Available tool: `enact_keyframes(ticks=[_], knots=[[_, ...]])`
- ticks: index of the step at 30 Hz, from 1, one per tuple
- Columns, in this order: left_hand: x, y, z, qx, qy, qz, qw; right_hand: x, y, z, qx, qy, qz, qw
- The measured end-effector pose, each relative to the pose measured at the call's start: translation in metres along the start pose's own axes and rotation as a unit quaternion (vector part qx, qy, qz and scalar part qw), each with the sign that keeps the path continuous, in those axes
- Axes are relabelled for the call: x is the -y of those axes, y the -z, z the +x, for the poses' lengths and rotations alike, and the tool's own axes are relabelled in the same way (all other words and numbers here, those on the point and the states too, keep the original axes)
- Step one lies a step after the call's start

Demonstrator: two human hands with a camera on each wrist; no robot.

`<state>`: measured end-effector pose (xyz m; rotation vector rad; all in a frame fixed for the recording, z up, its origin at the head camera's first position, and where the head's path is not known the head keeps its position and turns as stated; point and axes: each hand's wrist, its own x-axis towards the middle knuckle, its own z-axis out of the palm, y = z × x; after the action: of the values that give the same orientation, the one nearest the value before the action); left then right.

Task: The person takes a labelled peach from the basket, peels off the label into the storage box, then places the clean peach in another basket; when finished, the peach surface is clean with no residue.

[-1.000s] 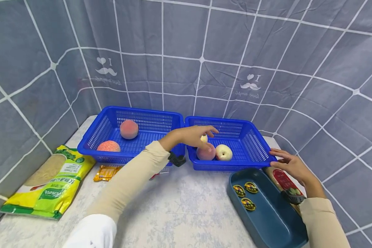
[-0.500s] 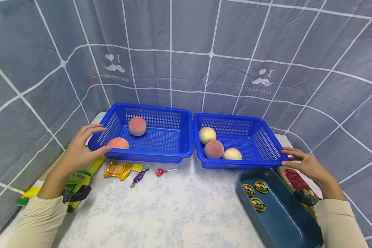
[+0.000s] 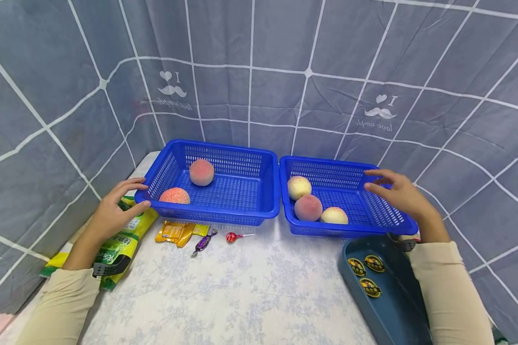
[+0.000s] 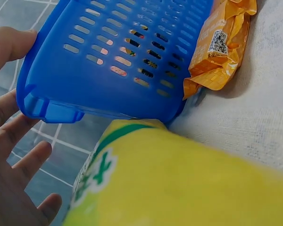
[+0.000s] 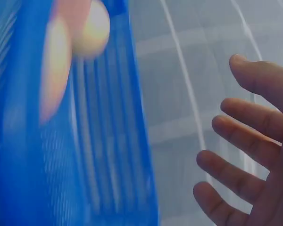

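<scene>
My left hand (image 3: 112, 211) is at the left end of the left blue basket (image 3: 207, 214), fingers spread. In the left wrist view its thumb touches the basket's rim (image 4: 26, 80). Two peaches lie in this basket: a red one (image 3: 202, 172) at the back and a speckled pink one (image 3: 174, 195) near the front. Over the right end of the right blue basket (image 3: 349, 232) hovers my right hand (image 3: 399, 196), holding nothing, fingers apart. That basket's left part contains a pale yellow peach (image 3: 299, 187), a dark pink one (image 3: 308, 208) and another pale one (image 3: 334, 215).
A yellow-green Knorr bag (image 3: 123, 242) lies under my left forearm. Before the left basket are orange packets (image 3: 174, 233), a purple wrapped candy (image 3: 203, 243) and a red lollipop (image 3: 231, 237). A dark teal tray (image 3: 371, 311) with round labels stands below my right arm. A curtain hangs behind.
My left hand has left the right basket's peaches and swung to the left basket's left end. My right hand has come off the right basket's corner and risen over its right end.
</scene>
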<state>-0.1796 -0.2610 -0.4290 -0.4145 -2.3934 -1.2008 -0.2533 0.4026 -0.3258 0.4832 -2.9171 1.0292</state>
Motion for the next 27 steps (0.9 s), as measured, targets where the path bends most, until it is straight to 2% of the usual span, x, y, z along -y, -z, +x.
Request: enact_keyframes(ticks=[3,6,11,14,18,22,25,27], knots=[[0.002,0.002,-0.002,-0.003,0.002,-0.002,1.0,0.036,-0.028,0.042,0.02,0.083,0.027,0.996],[0.004,0.004,-0.004,-0.007,0.006,-0.006,0.9999,0.075,-0.059,0.084,0.048,0.143,0.059,0.987],[0.008,0.001,-0.003,-0.001,0.018,-0.021,0.9996,0.138,-0.108,0.146,0.079,0.201,0.067,0.974],[0.008,0.0,-0.003,0.003,0.021,-0.032,0.9993,0.169,-0.14,0.175,0.11,0.21,0.056,0.97],[0.005,0.004,-0.006,-0.001,0.025,-0.031,0.9992,0.2,-0.186,0.2,0.174,0.206,0.039,0.962],[0.003,0.005,-0.008,-0.005,0.03,-0.027,0.9992,0.213,-0.22,0.215,0.224,0.173,0.055,0.958],[0.004,0.003,-0.008,-0.003,0.028,-0.026,0.9993,0.217,-0.236,0.22,0.233,0.158,0.069,0.957],[0.005,0.001,-0.007,-0.003,0.027,-0.027,0.9993,0.22,-0.245,0.222,0.235,0.168,0.06,0.956]])
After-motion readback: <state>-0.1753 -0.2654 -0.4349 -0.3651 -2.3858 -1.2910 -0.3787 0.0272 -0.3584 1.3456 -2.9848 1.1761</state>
